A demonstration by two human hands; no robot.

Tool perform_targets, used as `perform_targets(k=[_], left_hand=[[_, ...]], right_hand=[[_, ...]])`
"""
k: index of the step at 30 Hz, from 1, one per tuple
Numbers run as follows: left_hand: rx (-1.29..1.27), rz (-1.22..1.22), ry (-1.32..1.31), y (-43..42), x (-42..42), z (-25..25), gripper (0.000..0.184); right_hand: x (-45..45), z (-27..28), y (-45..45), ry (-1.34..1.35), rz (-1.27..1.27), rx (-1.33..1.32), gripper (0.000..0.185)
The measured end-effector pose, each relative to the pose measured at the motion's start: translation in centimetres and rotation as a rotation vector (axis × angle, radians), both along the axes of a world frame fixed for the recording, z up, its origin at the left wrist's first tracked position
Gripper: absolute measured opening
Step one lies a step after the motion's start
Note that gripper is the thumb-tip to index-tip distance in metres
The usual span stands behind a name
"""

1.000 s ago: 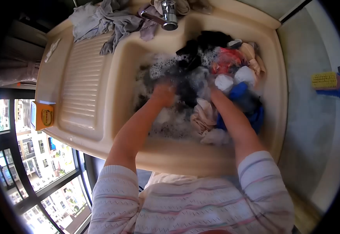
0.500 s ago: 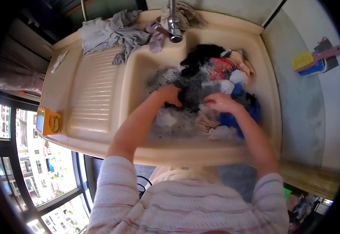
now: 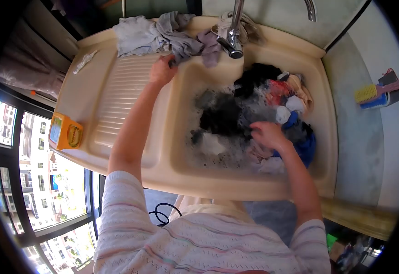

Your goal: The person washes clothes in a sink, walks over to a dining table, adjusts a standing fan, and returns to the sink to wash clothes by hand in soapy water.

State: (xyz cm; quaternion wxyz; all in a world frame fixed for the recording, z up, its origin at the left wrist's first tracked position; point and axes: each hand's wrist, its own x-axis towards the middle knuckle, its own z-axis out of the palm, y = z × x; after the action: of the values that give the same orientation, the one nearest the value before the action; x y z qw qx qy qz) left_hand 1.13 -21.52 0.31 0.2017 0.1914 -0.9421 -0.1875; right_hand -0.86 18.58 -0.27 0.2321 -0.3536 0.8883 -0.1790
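My left hand (image 3: pixel 163 70) is closed around the lower end of a grey cloth (image 3: pixel 181 41) at the back rim, above the ridged drainboard. My right hand (image 3: pixel 269 135) is low over the basin, fingers bent together beside a black garment (image 3: pixel 222 116) in the soapy water. What its fingertips pinch, if anything, is hidden. Close to it lie a pale pink cloth (image 3: pixel 258 151) and a blue garment (image 3: pixel 308 150). A white cloth (image 3: pixel 212 144) floats toward the left of the basin. Farther back are another black garment (image 3: pixel 258 78) and a red patterned cloth (image 3: pixel 278 91).
A chrome faucet (image 3: pixel 235 43) rises behind the beige sink (image 3: pixel 208 185). An orange box (image 3: pixel 67 132) stands on the left edge of the ridged drainboard (image 3: pixel 126 91). A yellow-bristled brush (image 3: pixel 368 93) hangs on the right wall. Light grey cloth (image 3: pixel 138 36) lies along the back rim.
My left hand has left the water and moved up and left to the grey cloth, gripping its end. The right hand stays over the basin. The view has shifted slightly.
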Motion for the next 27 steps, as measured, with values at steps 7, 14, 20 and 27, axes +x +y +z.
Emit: perform_targets(k=[7, 14, 20, 27], left_hand=[[0.021, -0.452, 0.06, 11.6, -0.4, 1.6, 0.035], [0.022, -0.653, -0.328, 23.6, -2.5, -9.2, 0.037], [0.869, -0.425, -0.519, 21.7, -3.2, -9.3, 0.052], [1.857, 0.174, -0.166, 22.3, 0.5, -5.1, 0.063]], right_hand=[[-6.5, -3.9, 0.7, 0.215, -0.277, -0.252, 0.037], [-4.2, -10.2, -1.3, 0.181, -0.046, 0.17, 0.037], [-10.0, -14.2, 0.7, 0.152, -0.207, -0.107, 0.026], [-9.0, -11.3, -3.1, -0.288, -0.806, -0.734, 0.034]])
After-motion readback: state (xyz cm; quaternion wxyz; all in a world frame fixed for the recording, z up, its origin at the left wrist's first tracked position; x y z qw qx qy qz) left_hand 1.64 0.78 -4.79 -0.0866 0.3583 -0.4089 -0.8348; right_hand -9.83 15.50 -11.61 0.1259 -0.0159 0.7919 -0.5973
